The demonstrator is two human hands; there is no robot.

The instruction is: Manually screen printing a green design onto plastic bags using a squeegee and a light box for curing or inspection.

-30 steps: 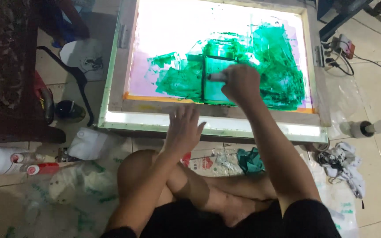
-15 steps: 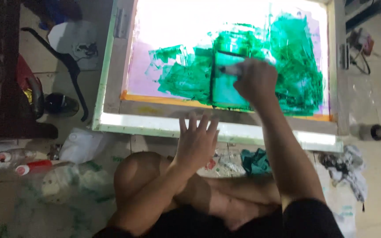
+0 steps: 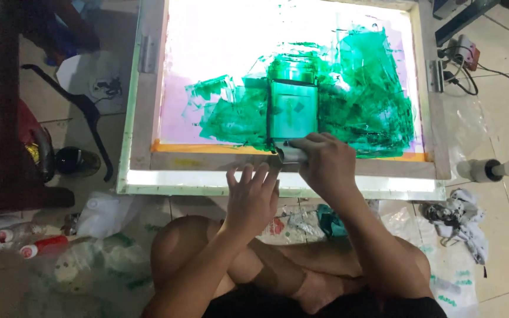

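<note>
The scraper sits at the near edge of the screen, on the orange tape strip along the bottom of the mesh, just below the smooth rectangle of green emulsion it lies against. Your right hand is clenched around it: the fingers wrap over the top of the metal trough, so only its left end shows past your knuckles. The scraper lies crosswise, directly under your grip and a little to its left.

Your left hand is released, holding nothing. It lies flat with fingers spread on the lit near rail of the frame, just beside your right hand and slightly nearer to you, the fingertips reaching toward the wooden strip below the tape.

The screen is backlit, bright white at the top and pale purple lower down, with the green smeared across its middle and right. A hinge shows on the left rail.

On the floor around you: a black hanger and a dark jar to the left, red-and-white bottles near your left knee, a bulb in its socket to the right, a stained rag below it, and a power strip with cables at upper right. Your legs are crossed beneath the frame.
</note>
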